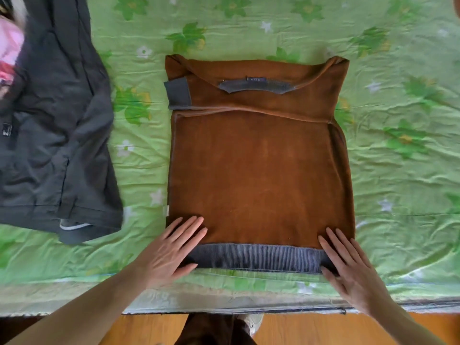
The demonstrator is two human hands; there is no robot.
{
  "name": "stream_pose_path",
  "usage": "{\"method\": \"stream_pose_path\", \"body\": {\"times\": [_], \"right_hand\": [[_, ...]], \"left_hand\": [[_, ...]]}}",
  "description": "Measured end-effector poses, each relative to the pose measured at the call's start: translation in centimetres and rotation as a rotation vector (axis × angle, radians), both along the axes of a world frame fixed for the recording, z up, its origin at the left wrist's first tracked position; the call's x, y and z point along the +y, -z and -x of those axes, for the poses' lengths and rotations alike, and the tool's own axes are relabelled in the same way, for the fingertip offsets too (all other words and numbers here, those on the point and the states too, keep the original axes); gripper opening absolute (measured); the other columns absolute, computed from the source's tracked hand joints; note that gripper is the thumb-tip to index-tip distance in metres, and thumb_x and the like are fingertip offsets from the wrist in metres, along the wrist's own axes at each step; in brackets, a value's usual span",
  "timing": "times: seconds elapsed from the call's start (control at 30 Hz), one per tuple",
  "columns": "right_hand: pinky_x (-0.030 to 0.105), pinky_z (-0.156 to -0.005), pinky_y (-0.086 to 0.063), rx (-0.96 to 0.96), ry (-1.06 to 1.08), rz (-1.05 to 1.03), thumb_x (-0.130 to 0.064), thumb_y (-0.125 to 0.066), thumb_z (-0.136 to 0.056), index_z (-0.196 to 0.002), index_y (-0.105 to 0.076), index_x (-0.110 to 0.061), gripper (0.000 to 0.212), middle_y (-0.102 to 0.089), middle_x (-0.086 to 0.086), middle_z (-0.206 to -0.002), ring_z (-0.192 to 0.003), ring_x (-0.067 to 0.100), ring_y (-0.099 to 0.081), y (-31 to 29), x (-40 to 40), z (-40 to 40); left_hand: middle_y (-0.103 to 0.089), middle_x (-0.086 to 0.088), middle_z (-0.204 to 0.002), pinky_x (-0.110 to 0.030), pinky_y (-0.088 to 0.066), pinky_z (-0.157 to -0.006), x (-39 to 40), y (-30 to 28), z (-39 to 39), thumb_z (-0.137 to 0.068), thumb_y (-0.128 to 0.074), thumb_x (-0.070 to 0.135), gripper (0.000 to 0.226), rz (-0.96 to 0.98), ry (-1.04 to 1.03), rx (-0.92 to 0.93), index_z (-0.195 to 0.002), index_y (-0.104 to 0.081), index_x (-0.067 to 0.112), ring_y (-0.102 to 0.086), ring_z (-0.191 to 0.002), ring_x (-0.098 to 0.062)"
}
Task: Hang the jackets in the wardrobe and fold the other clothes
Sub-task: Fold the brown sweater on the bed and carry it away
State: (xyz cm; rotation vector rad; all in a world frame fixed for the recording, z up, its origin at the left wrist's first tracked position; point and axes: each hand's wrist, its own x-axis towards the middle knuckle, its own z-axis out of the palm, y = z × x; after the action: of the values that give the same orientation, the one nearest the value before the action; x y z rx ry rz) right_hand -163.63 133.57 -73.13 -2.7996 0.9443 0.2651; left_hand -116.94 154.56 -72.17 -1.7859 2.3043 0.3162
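Wooden floor (323,329) showing at the near edge, with a shoe (252,322) and dark trouser legs (211,329) standing on it, just below the bed's edge. Green flowered sheet (398,170) covering the bed, wrinkling all over.

Reaching in from below, both forearms bare. Left hand (166,252) lying flat, fingers straight and spread, on the near left corner of the sweater (258,175), thumb resting on the grey ribbed hem (256,258). Right hand (348,265) lying flat likewise on the near right corner, fingers straight and spread, pressing down over the hem's end. Neither hand gripping anything; well apart, one at each corner.

Brown sweater lying flat in the middle of the bed, sleeves folded in so that the body makes a rough rectangle, hem toward the person, neck away. Grey cuff (178,93) of one sleeve lying across the far left, near the shoulder. Grey ribbed collar (256,87) with a small dark label showing at the far end.

Dark grey jacket (54,125) lying spread on the bed to the left, apart from the sweater, running up past the top edge. Pink and white cloth (8,46) blurring at the far left corner, beside the jacket; cannot tell what it is.
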Motion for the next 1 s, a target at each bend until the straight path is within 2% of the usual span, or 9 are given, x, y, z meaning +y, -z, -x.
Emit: {"method": "stream_pose_path", "body": {"times": [0.17,0.27,0.37,0.47,0.6,0.77,0.83,0.9,1.0], "right_hand": [[0.051,-0.122,-0.027,0.086,-0.125,0.014,-0.047,-0.062,-0.090,-0.163,-0.024,-0.007,0.092,-0.017,0.013,-0.172,-0.158,0.030,-0.023,-1.1,-0.4,1.4],[0.050,-0.120,-0.030,0.072,-0.098,0.043,-0.014,-0.080,-0.080,-0.160,-0.032,-0.003,0.094,-0.028,0.016,-0.168,-0.154,0.034,-0.032,-1.2,-0.5,0.7],[0.043,-0.123,-0.021,0.037,-0.020,0.050,0.015,-0.079,-0.067,-0.159,-0.034,-0.006,0.105,-0.036,0.015,-0.164,-0.151,0.031,-0.036,-1.4,0.0,-0.3],[0.040,-0.121,-0.027,-0.027,0.035,-0.020,0.013,-0.082,-0.068,-0.155,-0.044,-0.007,0.097,-0.043,0.012,-0.160,-0.147,0.029,-0.044,-2.0,-0.2,-0.5],[0.034,-0.116,-0.041,-0.077,0.063,-0.151,0.007,-0.087,-0.067,-0.148,-0.055,-0.009,0.089,-0.052,0.004,-0.154,-0.137,0.023,-0.056,-3.1,-2.0,-0.4],[0.029,-0.078,-0.063,-0.140,0.231,-0.274,0.012,-0.089,-0.064,-0.137,-0.057,-0.027,0.088,-0.076,-0.002,-0.116,-0.090,0.018,-0.077,-5.3,-4.2,-0.9],[0.007,-0.065,-0.047,-0.132,0.323,-0.335,0.012,-0.084,-0.072,-0.131,-0.055,-0.034,0.081,-0.071,-0.015,-0.095,-0.069,0.003,-0.066,-5.9,-5.3,-1.4],[0.002,-0.062,-0.039,-0.120,0.371,-0.382,0.012,-0.080,-0.075,-0.128,-0.056,-0.037,0.076,-0.063,-0.023,-0.084,-0.060,-0.009,-0.056,-5.9,-6.2,-1.8],[-0.002,-0.068,-0.036,-0.100,0.386,-0.395,0.015,-0.080,-0.074,-0.124,-0.057,-0.035,0.075,-0.060,-0.027,-0.083,-0.074,-0.013,-0.061,-5.3,-7.1,-2.4]], "left_hand": [[-0.008,-0.027,-0.172,-0.060,-0.025,-0.124,1.3,-0.7,-0.6,-0.093,-0.053,0.057,0.095,-0.090,0.055,-0.048,-0.165,-0.019,0.005,-0.017,-0.158,-0.044],[-0.017,-0.031,-0.168,-0.066,-0.035,-0.119,1.1,-0.9,0.4,-0.081,-0.073,0.041,0.100,-0.142,0.007,-0.085,-0.161,-0.029,0.001,-0.026,-0.153,-0.050],[-0.030,-0.034,-0.163,-0.067,-0.042,-0.112,0.6,-1.2,2.5,-0.062,-0.087,0.017,0.105,-0.186,-0.102,-0.086,-0.153,-0.037,-0.002,-0.040,-0.145,-0.053],[-0.042,-0.033,-0.157,-0.063,-0.049,-0.107,0.3,-1.9,3.8,-0.055,-0.088,0.005,0.097,-0.153,-0.180,-0.029,-0.146,-0.053,-0.003,-0.049,-0.140,-0.051],[-0.055,-0.019,-0.152,-0.048,-0.052,-0.109,0.3,-2.6,2.6,-0.070,-0.093,0.020,0.080,-0.076,-0.198,0.065,-0.142,-0.062,0.004,-0.056,-0.139,-0.035],[-0.075,-0.004,-0.119,-0.031,-0.064,-0.083,-1.4,-4.4,-1.7,-0.052,-0.102,0.011,0.063,-0.055,-0.123,0.147,-0.110,-0.079,0.012,-0.074,-0.105,-0.019],[-0.072,0.001,-0.113,-0.027,-0.064,-0.074,-1.7,-4.8,-2.6,-0.053,-0.102,0.016,0.059,-0.088,-0.117,0.177,-0.107,-0.078,0.017,-0.072,-0.096,-0.015],[-0.066,0.003,-0.111,-0.025,-0.061,-0.069,-1.7,-4.8,-3.3,-0.053,-0.102,0.020,0.067,-0.147,-0.088,0.205,-0.113,-0.072,0.020,-0.068,-0.088,-0.012],[-0.059,0.004,-0.115,-0.021,-0.057,-0.071,-1.4,-4.9,-4.0,-0.052,-0.098,0.014,0.081,-0.240,0.024,0.218,-0.123,-0.059,0.024,-0.063,-0.089,-0.010]]}}
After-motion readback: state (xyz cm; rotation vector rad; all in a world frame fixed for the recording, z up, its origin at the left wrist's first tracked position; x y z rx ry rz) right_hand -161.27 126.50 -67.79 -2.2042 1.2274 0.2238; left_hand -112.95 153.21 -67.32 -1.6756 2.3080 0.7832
